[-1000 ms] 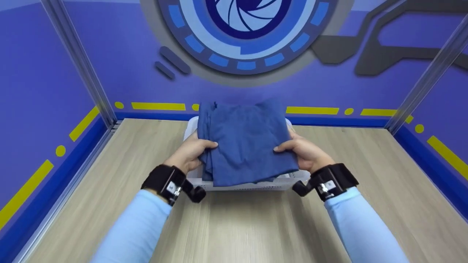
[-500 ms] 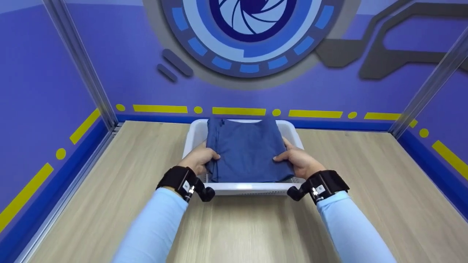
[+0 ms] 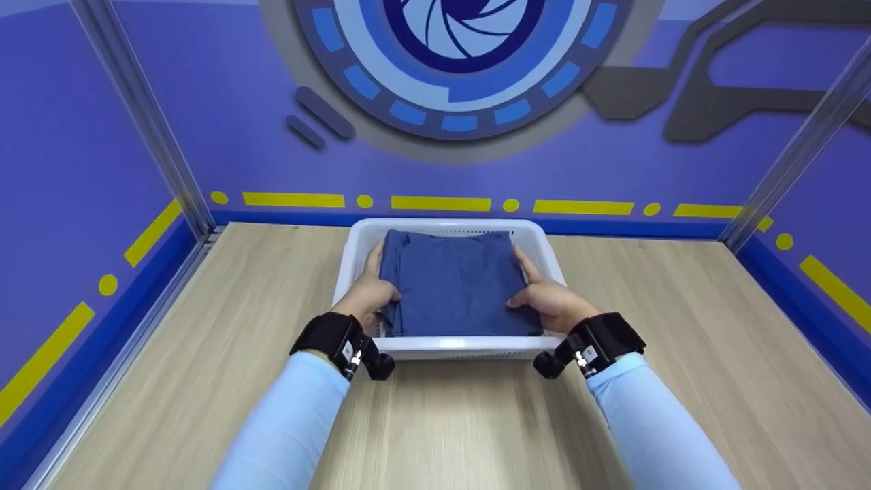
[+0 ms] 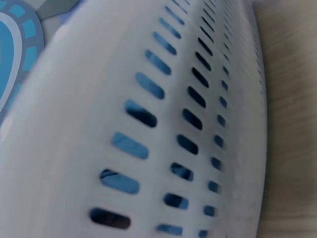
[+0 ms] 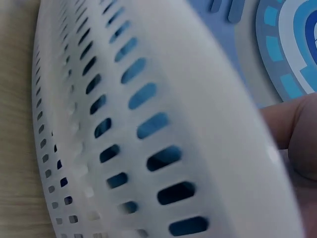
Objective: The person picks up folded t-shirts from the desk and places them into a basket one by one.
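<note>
A folded dark-blue cloth lies flat inside a white plastic basket. On its left side my left hand reaches into the basket, with the index finger straight along the cloth's edge and the thumb over its border. My right hand mirrors this on the right, index finger extended beside the cloth and thumb touching its top. In the right wrist view, part of the right hand shows past the basket rim. The left wrist view holds only the slotted basket wall, the hand being hidden there.
The basket stands on a wood-grain table, near the blue back wall with its printed circular pattern. Metal corner posts rise at both sides. Black wrist straps with small cameras sit close to the basket's front rim.
The cloth has gone down from above the basket and now lies within its rim. Both hands have lowered with it, and their index fingers have straightened along its sides.
</note>
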Tool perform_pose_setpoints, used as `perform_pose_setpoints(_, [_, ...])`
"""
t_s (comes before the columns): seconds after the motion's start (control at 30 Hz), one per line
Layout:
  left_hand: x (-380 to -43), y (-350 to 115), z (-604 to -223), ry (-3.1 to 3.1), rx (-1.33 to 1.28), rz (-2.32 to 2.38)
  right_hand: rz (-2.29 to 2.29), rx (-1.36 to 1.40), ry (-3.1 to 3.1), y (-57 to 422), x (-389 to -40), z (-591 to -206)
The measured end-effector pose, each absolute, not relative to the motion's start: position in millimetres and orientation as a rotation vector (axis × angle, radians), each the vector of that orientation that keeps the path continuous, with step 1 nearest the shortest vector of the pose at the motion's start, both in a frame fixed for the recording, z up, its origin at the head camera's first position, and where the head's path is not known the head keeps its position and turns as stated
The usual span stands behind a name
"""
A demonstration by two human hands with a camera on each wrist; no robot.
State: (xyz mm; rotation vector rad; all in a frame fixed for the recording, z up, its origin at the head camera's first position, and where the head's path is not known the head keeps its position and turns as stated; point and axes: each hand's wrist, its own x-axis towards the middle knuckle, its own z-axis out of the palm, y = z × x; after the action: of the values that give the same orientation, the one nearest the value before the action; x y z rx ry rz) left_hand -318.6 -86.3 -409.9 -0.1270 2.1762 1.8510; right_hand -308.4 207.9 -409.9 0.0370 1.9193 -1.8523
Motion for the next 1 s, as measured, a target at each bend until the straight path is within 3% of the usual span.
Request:
perform_pose_setpoints(0.4, [-313.0, -89.2, -409.8, 2.303, -0.076, 1.610, -1.372, 0.055, 2.265, 200.1, -302.5, -414.3])
perform_pose_setpoints(0.7, [-310.4, -87.9, -409.6, 2.353, -0.052, 1.448, -1.329, 0.033, 2.326, 197.8, -297.0, -412.6])
perform_pose_setpoints(1.0, [-307.6, -89.4, -408.3, 2.410, -0.044, 1.527, -1.156, -0.157, 2.574, 195.1, -288.4, -404.8])
